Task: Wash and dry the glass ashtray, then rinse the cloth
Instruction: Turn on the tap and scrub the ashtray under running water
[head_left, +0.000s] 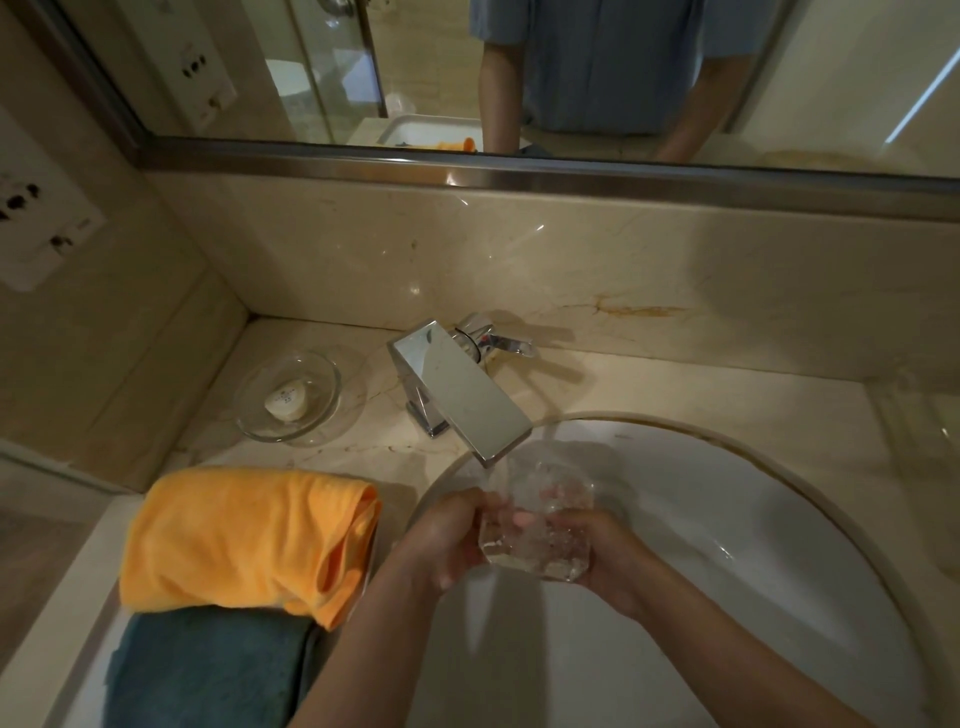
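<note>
Between our 2 hands, over the white basin (727, 499), sits the glass ashtray (537, 525). Our left hand (457, 540) curls its fingers round the ashtray's left edge and grips it, a thumb tip lying on the glass. Our right hand (610, 558) cups the ashtray from the right and underneath, fingers wrapped round its far side, so both hands hold it together. Water (501, 467) falls onto the ashtray from the flat chrome spout of the tap (457, 387), which stands just beyond our hands; the tap's lever (498, 340) points off to the right. Left of our left hand, on the counter (675, 384), lies a folded orange cloth (244, 535), and a teal towel (202, 670) lies nearer us, partly under the cloth's near edge. Beyond the cloth and left of the tap stands a clear glass dish (288, 397) with a pale bar of soap (285, 399) in it. Farther off, above the marble backsplash (519, 260), a mirror (831, 78) shows a blue shirt (597, 57) and 2 forearms.
</note>
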